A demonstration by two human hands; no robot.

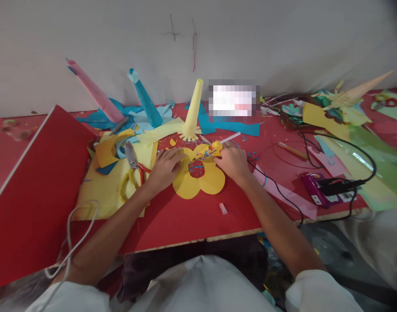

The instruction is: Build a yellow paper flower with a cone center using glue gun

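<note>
A yellow paper flower (211,180) with a round hole in its middle lies flat on the red table. My left hand (167,167) rests at its left petals, fingers stretched out and touching the paper. In my right hand (232,162) is a yellow hot glue gun (208,150), with a clear glue stick (230,138) poking out of its back. The gun's nozzle points left, over the flower's hole. Just behind the flower stands a pale yellow paper cone (194,108) with a fringed base.
Scissors (132,162) with red and yellow handles lie left on yellow sheets. Blue (148,102) and pink (97,93) paper cones stand behind. A red board (38,186) leans at left. At right, a black cable runs to a purple power box (328,190). A pink strip (284,195) lies nearby.
</note>
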